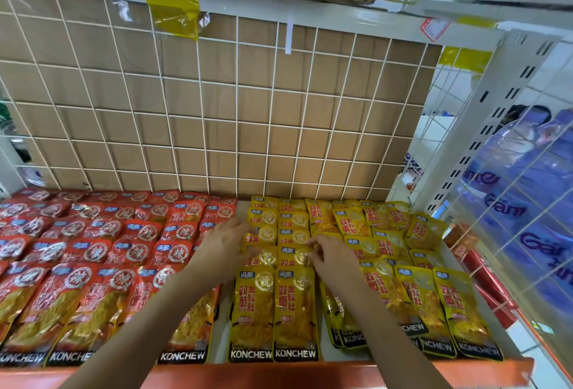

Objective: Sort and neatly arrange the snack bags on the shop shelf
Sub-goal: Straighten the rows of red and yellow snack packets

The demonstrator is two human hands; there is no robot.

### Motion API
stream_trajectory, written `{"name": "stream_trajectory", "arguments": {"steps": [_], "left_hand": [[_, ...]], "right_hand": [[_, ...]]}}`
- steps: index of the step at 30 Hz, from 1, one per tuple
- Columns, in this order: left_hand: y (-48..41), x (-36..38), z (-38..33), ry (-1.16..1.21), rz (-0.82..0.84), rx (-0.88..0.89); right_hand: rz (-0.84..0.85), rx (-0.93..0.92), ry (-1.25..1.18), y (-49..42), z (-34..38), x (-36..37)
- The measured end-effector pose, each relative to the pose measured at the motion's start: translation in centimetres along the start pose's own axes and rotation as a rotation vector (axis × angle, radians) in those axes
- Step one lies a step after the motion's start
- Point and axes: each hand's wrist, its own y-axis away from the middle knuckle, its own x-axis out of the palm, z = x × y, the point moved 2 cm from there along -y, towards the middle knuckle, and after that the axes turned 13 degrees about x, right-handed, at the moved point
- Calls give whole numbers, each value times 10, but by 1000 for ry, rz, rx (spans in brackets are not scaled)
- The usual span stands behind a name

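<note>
Nearest me, the orange shelf lip (279,373); beyond, yellow snack bags (294,311) overlap in rows beside red snack bags (93,295); my left hand (228,240) rests flat on the yellow, fingers straight; my right hand (333,253) pinches one's top edge; light, slippery film, I judge; grip sealed edges.

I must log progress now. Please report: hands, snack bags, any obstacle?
Left hand open on yellow bags. Right hand at same column, grip unclear. Red bags separate, on left. Nothing in the way.
</note>
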Motion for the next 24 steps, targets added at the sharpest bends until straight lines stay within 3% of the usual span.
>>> {"name": "stream_trajectory", "arguments": {"steps": [4,8,24], "left_hand": [[15,12,-16,-55,247,153],[27,32,-18,-235,367,255],[30,33,-11,-217,420,303]], "right_hand": [[6,11,-68,-5,1,1],[-5,25,-97,-11,1,4],[-24,33,-123,-11,-3,6]]}}
